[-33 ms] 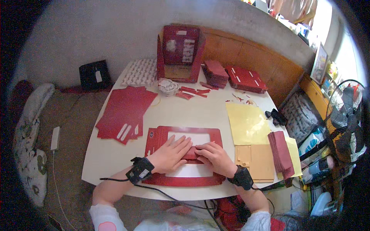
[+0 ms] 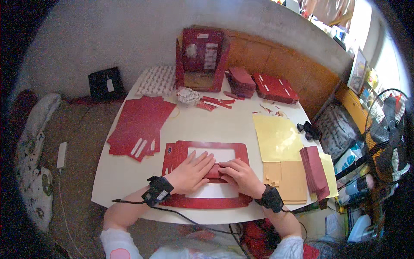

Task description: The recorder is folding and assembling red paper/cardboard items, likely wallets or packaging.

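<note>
A flat dark red cardboard sheet [image 2: 211, 202] with a large window-like opening lies at the near edge of the table, white showing inside the opening. Across its middle rests a small dark red paper piece [image 2: 213, 172], largely covered by my hands. My left hand [image 2: 188, 173] lies flat, its stretched fingers pressing on the left side of that piece. At its right end, the bent fingers of my right hand [image 2: 243, 178] are closed on the piece; the fingertips are partly hidden. Each wrist wears a black strapped device with a cable.
Red sheets [image 2: 140, 125] lie at left. Yellow paper [image 2: 278, 138], tan cardboard [image 2: 293, 183] and a dark red stack [image 2: 314, 172] are at right. Behind stand an open red box [image 2: 201, 82], red stacks [image 2: 276, 88], a white tape roll [image 2: 188, 96] and cut strips [image 2: 215, 102]. A fan [image 2: 390, 134] stands right.
</note>
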A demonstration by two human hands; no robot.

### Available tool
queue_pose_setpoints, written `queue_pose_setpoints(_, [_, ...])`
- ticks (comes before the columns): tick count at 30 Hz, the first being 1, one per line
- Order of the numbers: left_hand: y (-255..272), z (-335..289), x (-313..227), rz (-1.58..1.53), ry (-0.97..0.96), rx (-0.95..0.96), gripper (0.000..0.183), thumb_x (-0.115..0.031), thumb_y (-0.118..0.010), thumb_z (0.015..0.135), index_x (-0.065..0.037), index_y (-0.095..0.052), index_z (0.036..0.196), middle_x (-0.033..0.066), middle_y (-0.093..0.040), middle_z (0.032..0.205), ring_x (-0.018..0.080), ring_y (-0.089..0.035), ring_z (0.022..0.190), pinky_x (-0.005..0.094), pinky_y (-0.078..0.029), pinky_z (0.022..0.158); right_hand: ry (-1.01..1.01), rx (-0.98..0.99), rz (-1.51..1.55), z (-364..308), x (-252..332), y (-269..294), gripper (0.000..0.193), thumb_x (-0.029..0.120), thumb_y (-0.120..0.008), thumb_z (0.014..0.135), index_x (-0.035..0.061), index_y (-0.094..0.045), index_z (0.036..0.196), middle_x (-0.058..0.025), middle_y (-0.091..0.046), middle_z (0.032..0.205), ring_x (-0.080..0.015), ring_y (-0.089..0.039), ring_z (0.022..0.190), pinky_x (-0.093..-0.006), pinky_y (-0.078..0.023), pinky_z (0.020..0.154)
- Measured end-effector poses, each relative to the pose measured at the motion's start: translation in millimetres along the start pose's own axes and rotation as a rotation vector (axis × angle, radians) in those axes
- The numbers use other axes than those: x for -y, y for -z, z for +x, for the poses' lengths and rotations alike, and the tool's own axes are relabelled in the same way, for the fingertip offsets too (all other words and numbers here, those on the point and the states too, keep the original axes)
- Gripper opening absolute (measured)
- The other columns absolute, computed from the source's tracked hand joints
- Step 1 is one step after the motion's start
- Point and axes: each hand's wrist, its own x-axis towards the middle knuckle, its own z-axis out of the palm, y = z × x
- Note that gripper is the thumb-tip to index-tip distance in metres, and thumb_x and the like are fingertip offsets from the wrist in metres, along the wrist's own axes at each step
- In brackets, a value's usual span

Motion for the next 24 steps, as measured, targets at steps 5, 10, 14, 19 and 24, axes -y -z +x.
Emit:
queue_pose_setpoints(5, [3.7,0.3,-1.5,-0.003,0.006,-0.003,0.064,-0.035,-0.046,0.093,0.004,-0.029,0.140,0.0213,-0.034,0.144,0.0339,-0.030,0.135,0.0528,-0.023,0.109,-0.009,-0.007,0.018,-0.1,-0.3,-0.8,0.023,0.007,-0.066,0.079,0.0045,-0.062,0.102,-0.0105,-0.062,0.107,-0.0283,-0.059,0.096,-0.0383,-0.047,0.085])
queue_pose_setpoints(10, [4.3,-0.1,-1.6,0.000,0.007,-0.012,0.064,-0.035,-0.047,0.092,0.005,-0.030,0.139,0.0211,-0.034,0.144,0.0340,-0.031,0.135,0.0525,-0.023,0.109,-0.015,-0.012,0.039,0.9,1.5,0.0,0.022,0.008,-0.066,0.079,0.0043,-0.062,0.101,-0.0103,-0.063,0.106,-0.0285,-0.059,0.095,-0.0382,-0.048,0.084])
queue_pose_setpoints(14, [5.9,0.0,-1.8,-0.015,0.011,-0.006,0.064,-0.035,-0.047,0.092,0.004,-0.030,0.139,0.0209,-0.033,0.144,0.0341,-0.030,0.135,0.0521,-0.023,0.110,-0.010,-0.004,0.032,0.7,1.3,-0.1,0.022,0.008,-0.066,0.079,0.0042,-0.062,0.101,-0.0105,-0.063,0.106,-0.0289,-0.059,0.094,-0.0375,-0.049,0.082])
queue_pose_setpoints(19, [8.3,0.4,-1.3,-0.017,0.007,0.003,0.063,-0.035,-0.047,0.093,0.004,-0.030,0.139,0.0208,-0.032,0.145,0.0340,-0.029,0.136,0.0520,-0.022,0.110,-0.011,-0.015,0.034,-0.4,0.2,-1.7,0.023,0.008,-0.066,0.079,0.0043,-0.062,0.102,-0.0104,-0.063,0.107,-0.0290,-0.059,0.094,-0.0374,-0.049,0.081])
queue_pose_setpoints(24, [7.3,0.2,-1.2,-0.030,0.014,0.014,0.064,-0.038,-0.046,0.093,0.004,-0.030,0.140,0.0212,-0.032,0.145,0.0346,-0.028,0.136,0.0520,-0.021,0.111,-0.018,-0.007,0.039,-0.5,0.5,-0.6,0.022,0.008,-0.065,0.080,0.0043,-0.062,0.101,-0.0103,-0.062,0.107,-0.0290,-0.059,0.094,-0.0376,-0.049,0.082])
